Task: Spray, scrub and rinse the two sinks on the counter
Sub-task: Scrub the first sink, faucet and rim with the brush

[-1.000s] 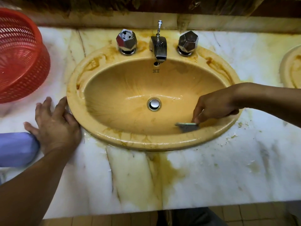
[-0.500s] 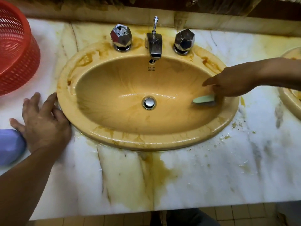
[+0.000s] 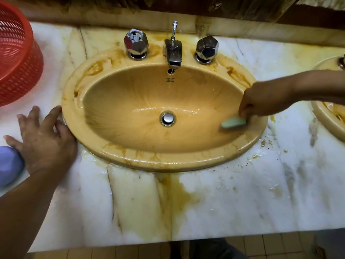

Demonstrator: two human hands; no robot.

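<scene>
The white marble bench (image 3: 242, 202) is wet and streaked with brown-yellow stains, heaviest just in front of the basin. Set into it is the big oval tan sink (image 3: 168, 163), its rim blotched with rusty marks at the back corners and its bowl shining wet. A red plastic basket (image 3: 16, 68) stands on the bench to the far left, well apart from the sink. Only the edge of the second sink (image 3: 324, 116) shows at the far right. The left hand (image 3: 46, 141) lies flat on the bench beside the sink's left rim, fingers spread wide and straight, the forefinger touching the rim. The right hand (image 3: 265, 101) reaches in over the right rim, blurred, with its fingers curled down around a pale green scrubbing pad (image 3: 233, 122) pressed to the bowl's right inner wall. A rounded lilac object (image 3: 8, 163) sits at the left edge, touching the left thumb. At the back stand the chrome tap (image 3: 172, 51) and two faceted knobs, one on its left (image 3: 136, 42) and one on its right (image 3: 206, 47). The metal drain plug (image 3: 167, 119) sits in the bowl's middle.
</scene>
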